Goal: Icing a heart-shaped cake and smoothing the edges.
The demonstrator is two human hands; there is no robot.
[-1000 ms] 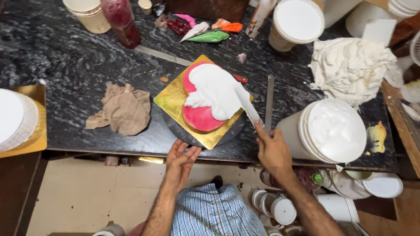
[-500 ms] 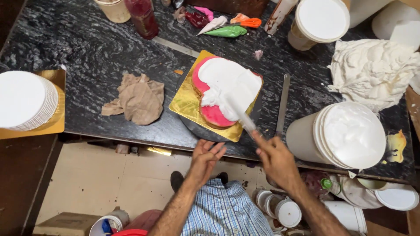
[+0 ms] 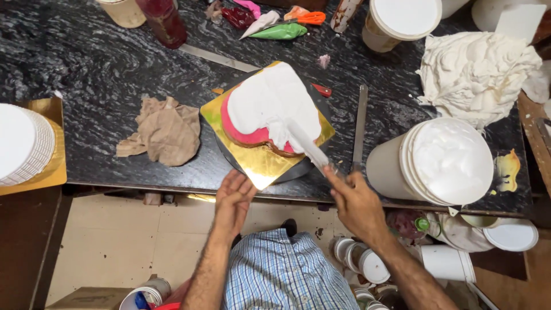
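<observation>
The right hand grips a palette knife angled up-left onto the heart-shaped cake; the left hand, open, touches the gold board's near corner.

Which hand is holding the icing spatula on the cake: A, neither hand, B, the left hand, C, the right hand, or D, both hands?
C: the right hand grips the spatula, whose blade lies on the white-iced cake, while the left hand is open at the gold board edge.
</observation>
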